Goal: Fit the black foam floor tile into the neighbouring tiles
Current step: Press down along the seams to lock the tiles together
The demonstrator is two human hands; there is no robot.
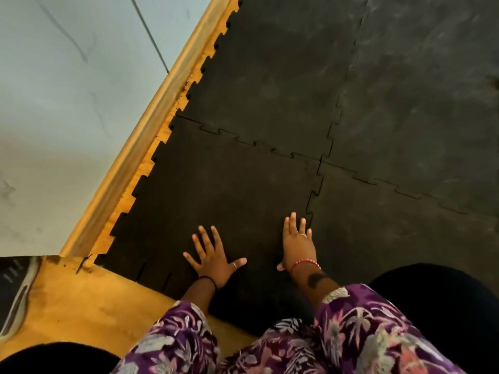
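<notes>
Kneeling at the bottom of the frame, leaning fwd w/ both palms flat on the black foam floor tile. Left hand spreading wide, fingers fanned out, pressing near the tile's near edge in the lower middle. Right hand lying flat too, fingers straighter and closer together, tips reaching right next to the jigsaw seam on the tile's right side. Not gripping anything w/ either hand, just pushing down, prob to seat the teeth.

Tile itself sitting lower centre-left, already lying level w/ the neighbouring tiles above and to the right. Top seam and right seam both looking meshed, thin dark lines only, no obvious lifted tabs, tho the stretch under the right hand is hidden so can't tell there. Left teeth hanging free over the orange wood floor, running along the wooden skirting board below the pale wall in the upper left, nothing to lock into on that side. Near edge also free, partly covered by the purple floral sleeves.

Guessing nearly done, just walking the press along the right seam, since foam tabs tend to pop back up if not squashed fully home.
</notes>
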